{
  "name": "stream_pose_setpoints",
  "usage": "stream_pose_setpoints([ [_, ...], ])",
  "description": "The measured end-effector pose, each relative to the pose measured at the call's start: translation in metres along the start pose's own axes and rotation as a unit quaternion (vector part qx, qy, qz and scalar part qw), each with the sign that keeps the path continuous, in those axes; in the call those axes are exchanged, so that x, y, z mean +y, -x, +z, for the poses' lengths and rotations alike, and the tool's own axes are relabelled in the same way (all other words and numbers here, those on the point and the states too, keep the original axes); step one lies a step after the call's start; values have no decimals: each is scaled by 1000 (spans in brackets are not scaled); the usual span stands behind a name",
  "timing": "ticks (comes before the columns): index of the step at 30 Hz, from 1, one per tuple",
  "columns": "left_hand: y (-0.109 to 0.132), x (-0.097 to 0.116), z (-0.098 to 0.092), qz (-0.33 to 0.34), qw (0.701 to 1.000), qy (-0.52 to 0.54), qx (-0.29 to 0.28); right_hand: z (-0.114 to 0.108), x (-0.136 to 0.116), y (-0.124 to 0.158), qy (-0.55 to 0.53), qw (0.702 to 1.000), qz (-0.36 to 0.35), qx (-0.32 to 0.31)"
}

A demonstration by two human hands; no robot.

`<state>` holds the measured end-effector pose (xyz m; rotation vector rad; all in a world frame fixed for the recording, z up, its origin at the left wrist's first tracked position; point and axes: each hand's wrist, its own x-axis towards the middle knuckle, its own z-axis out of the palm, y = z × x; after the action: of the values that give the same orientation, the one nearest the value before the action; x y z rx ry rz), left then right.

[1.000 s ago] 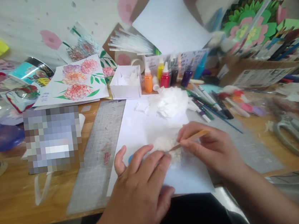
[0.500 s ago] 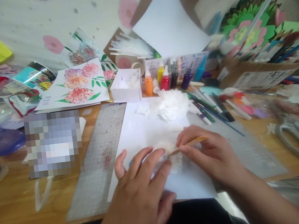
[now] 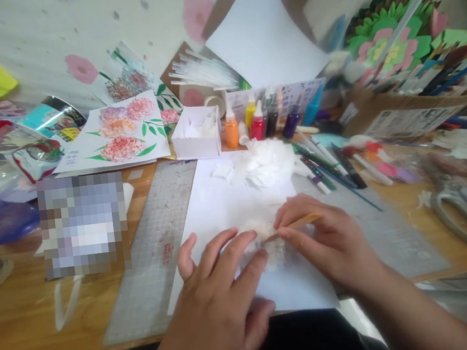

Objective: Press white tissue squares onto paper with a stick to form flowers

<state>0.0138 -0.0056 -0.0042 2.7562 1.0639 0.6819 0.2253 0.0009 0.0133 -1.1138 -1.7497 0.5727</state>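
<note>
We see the left hand (image 3: pixel 225 288) lying flat on a white sheet (image 3: pixel 220 204), grip spread, fingertips (image 3: pixel 259 255) pressing the near side of a white fluffy wad (image 3: pixel 262 230). The right hand (image 3: pixel 329 242) has its grip pinching a thin wooden stick (image 3: pixel 302 222) between thumb and fingers. The stick's tip touches the wad just beside the left fingertips. The wad sits on the sheet, between both hands. The sheet lies over a grey mat (image 3: pixel 157 245) on the worktop (image 3: pixel 22 322). Behind the wad we note a tissue pile (image 3: pixel 268 162), then a white box (image 3: pixel 195 137) and small paint bottles (image 3: pixel 232 130). Pens (image 3: pixel 325 167) lie right of the sheet, scissors (image 3: pixel 465 210) far right. A flower painting (image 3: pixel 121 131) lies back left.
</note>
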Motion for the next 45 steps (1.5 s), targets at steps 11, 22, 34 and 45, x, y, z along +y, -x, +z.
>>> stream_pose_setpoints([
  [11, 1, -1, -2, 0, 1000, 15, 4, -2, -4, -3, -26, 998, -44, -43],
  [22, 0, -2, -1, 39, 998, 19, 34, -6, -7, -4, -5, 996, -57, -64],
  [34, 0, -1, -2, 36, 998, 40, 35, -3, -5, -3, -19, 998, -39, -38],
  [45, -4, 0, -1, 0, 999, 37, 11, -6, -5, -1, -25, 998, -16, -49],
])
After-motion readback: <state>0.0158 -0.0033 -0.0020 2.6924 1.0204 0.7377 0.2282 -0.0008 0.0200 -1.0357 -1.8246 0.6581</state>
